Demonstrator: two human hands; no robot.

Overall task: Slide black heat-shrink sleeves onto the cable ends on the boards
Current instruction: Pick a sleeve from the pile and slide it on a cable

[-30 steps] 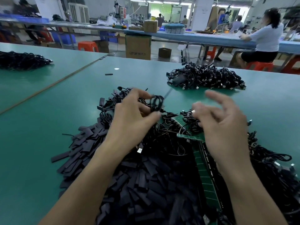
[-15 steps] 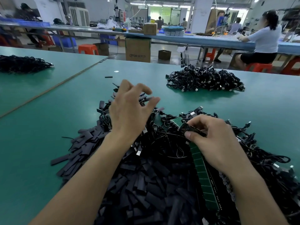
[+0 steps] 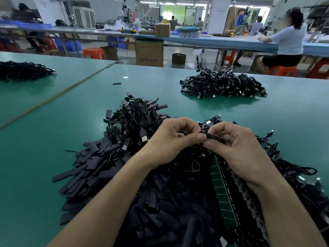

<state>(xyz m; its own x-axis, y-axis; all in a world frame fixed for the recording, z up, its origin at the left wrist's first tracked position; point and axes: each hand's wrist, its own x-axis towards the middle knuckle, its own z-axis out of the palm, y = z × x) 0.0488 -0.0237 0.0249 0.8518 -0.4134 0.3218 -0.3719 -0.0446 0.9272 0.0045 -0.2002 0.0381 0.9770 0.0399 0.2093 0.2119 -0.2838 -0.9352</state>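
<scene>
A narrow dark board strip (image 3: 213,136) is held up between both hands over the middle of the table. My left hand (image 3: 170,141) pinches its left end between thumb and curled fingers. My right hand (image 3: 236,148) grips the strip from the right, thumb underneath. A big heap of flat black heat-shrink sleeves (image 3: 124,184) lies below my forearms. Behind my left hand sits a tangle of black USB cables (image 3: 137,125). Green board strips (image 3: 220,189) with more cables lie under my right forearm.
A second pile of black cables (image 3: 222,84) rests further back on the green table (image 3: 53,131), a third pile (image 3: 23,70) at far left. One loose sleeve (image 3: 117,83) lies alone. Beyond the far edge are boxes, red stools and a seated person (image 3: 288,40).
My left hand dropped the coiled cable it held up and came down to the right hand. The right hand picked up a board strip, and both hands now hold it together.
</scene>
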